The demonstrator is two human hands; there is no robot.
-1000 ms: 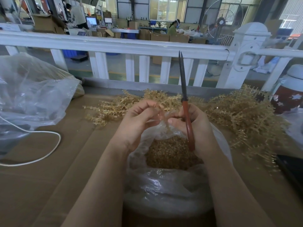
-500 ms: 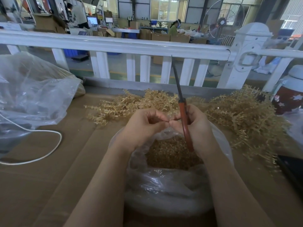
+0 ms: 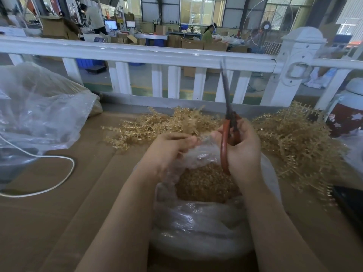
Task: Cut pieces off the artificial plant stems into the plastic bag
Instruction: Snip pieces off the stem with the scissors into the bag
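Cardboard tabletop (image 3: 49, 222): right hand (image 3: 241, 152) grips scissors (image 3: 225, 132), left hand (image 3: 169, 152) pinches clear bag (image 3: 196, 228).

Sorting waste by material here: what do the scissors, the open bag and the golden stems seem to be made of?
Scissors: dark, dull metal blades, glossy red handles, probably plastic-coated. Plastic bag: thin clear film, crinkled and shiny. Artificial plant stems: likely moulded plastic with a golden finish, judging by the stiff, identical sprigs.
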